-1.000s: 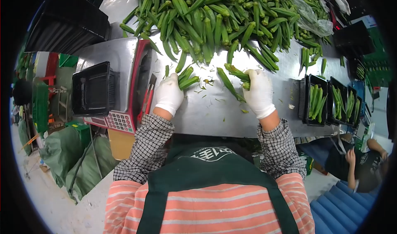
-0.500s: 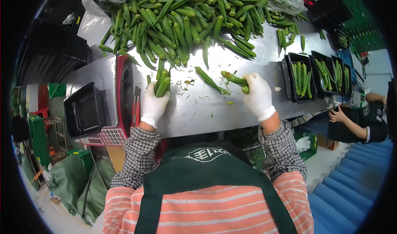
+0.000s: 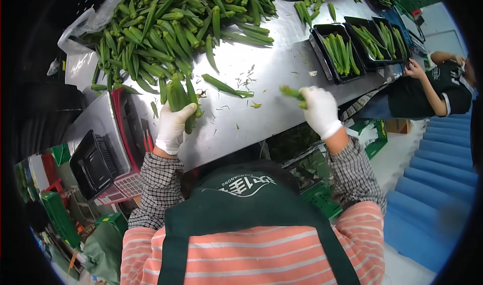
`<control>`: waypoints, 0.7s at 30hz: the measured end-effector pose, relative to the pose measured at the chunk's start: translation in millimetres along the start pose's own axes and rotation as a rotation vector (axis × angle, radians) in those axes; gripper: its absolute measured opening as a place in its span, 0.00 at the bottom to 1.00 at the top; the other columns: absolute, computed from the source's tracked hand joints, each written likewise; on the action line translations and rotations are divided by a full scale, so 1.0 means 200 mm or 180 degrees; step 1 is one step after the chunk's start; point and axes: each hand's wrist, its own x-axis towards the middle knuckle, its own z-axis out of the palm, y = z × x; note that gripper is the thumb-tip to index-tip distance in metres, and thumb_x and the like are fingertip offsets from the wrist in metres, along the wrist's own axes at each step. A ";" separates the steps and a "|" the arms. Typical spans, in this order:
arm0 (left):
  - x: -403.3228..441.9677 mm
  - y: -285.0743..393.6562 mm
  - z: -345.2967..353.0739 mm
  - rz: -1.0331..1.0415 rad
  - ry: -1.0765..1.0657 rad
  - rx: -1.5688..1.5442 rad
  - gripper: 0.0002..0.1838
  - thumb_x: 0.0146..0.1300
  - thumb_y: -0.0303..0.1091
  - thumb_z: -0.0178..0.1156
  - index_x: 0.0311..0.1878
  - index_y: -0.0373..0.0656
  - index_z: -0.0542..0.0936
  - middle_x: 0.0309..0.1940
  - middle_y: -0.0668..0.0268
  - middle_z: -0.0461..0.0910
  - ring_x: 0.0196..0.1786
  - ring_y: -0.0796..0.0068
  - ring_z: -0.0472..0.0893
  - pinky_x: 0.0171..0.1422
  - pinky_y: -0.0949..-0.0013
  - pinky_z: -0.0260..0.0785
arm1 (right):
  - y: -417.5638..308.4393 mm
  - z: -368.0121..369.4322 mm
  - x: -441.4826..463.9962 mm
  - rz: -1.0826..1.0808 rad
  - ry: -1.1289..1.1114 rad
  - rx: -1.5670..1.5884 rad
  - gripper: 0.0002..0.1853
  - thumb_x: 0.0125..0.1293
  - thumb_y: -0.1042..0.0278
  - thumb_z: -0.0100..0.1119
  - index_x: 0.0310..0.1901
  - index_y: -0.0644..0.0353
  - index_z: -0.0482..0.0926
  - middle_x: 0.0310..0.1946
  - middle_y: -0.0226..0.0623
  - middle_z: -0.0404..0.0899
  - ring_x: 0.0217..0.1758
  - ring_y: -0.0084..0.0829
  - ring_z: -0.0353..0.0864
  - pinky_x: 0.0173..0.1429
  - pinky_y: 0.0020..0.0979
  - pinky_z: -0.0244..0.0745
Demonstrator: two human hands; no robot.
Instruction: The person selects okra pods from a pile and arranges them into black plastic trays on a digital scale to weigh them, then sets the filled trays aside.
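Head view: white-gloved left hand (image 3: 172, 126) clasps ridged green okra pods (image 3: 177, 94); white-gloved right hand (image 3: 321, 110) pinches blurred green okra (image 3: 291, 91); between, nearer the left, a loose green pod (image 3: 220, 85) slants across the silvery metal bench (image 3: 266, 119).

Bunch of long, ridged green okra pods (image 3: 177, 96) is sitting in the white-gloved left hand (image 3: 173, 126), pods lying side by side, pointing away from the wearer. Green okra with a brownish-yellow end (image 3: 292, 92), motion-blurred, is poking leftward from the white-gloved right hand (image 3: 322, 111). Both lots are sitting well apart.
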 end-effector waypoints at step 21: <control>-0.12 0.03 -0.03 0.0100 -0.0600 -0.1468 0.14 0.56 0.25 0.60 0.45 0.35 0.73 0.32 0.61 0.77 0.34 0.70 0.78 0.42 0.68 0.72 | 0.13 -0.04 -0.22 0.1137 -0.0045 0.1433 0.14 0.54 0.72 0.64 0.42 0.61 0.74 0.33 0.48 0.79 0.36 0.46 0.80 0.39 0.36 0.75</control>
